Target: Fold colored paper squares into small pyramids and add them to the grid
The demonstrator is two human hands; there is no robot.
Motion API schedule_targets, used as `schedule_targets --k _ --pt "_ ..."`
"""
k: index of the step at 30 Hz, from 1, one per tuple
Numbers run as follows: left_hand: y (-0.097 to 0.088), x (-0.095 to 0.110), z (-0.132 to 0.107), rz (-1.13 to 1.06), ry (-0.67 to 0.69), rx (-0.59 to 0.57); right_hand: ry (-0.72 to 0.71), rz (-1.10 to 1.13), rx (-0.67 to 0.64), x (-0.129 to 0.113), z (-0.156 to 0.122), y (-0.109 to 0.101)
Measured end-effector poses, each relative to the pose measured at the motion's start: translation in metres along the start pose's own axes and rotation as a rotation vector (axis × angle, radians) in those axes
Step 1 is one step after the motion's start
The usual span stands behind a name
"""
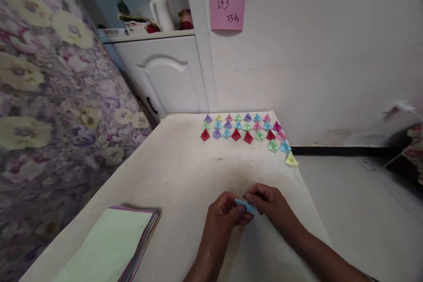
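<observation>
A small folded piece of light-blue paper (245,205) is held above the near part of the table. My left hand (228,212) pinches it between thumb and fingers. Bent over its upper right edge are the closed fingers of my right hand (264,200), which partly hide it; thumb and index finger meet at the paper. Farther off, several small folded paper pieces in many colours stand in rows, among them a red one (248,137), a green one (273,146) and a yellow one (291,160) near the right edge.
A stack of coloured paper sheets (109,242), pale green on top, lies at the near left of the cream-covered table (172,163). A flowered curtain (66,110) hangs left. Behind stand a white cabinet (165,79) and a wall with a pink note (228,4).
</observation>
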State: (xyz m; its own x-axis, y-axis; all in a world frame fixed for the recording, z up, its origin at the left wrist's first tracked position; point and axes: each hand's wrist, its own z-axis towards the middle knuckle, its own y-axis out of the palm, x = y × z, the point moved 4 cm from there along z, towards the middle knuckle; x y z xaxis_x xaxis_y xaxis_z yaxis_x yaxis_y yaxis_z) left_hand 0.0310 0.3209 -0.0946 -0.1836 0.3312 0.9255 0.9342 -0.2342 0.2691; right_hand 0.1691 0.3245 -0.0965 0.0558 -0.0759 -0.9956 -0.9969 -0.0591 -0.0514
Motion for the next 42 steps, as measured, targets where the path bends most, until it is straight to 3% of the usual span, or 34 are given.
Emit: schedule_targets --k 10,14,19,25,28,36,42 --pt "0.002 0.002 -0.001 0.143 0.070 0.091 0.050 -0.126 -0.103 -0.004 -0.002 0.001" --pt "0.000 0.004 -0.002 0.264 0.093 0.128 0.023 -0.210 -0.098 0.000 -0.003 0.002" --pt "-0.003 0.008 -0.002 0.263 0.096 0.161 0.003 -0.187 -0.080 0.000 -0.005 0.003" --pt "0.005 0.004 -0.001 0.105 0.019 0.009 -0.025 0.034 -0.032 -0.005 -0.003 0.001" --pt "0.005 0.004 -0.002 0.092 0.047 0.029 -0.015 0.111 -0.065 -0.006 -0.004 0.004" --pt "0.002 0.013 -0.004 0.184 0.091 0.047 -0.141 -0.243 0.014 -0.016 -0.008 0.000" --pt "0.001 0.008 -0.003 -0.001 0.032 -0.016 -0.210 -0.278 0.031 -0.023 -0.010 -0.002"
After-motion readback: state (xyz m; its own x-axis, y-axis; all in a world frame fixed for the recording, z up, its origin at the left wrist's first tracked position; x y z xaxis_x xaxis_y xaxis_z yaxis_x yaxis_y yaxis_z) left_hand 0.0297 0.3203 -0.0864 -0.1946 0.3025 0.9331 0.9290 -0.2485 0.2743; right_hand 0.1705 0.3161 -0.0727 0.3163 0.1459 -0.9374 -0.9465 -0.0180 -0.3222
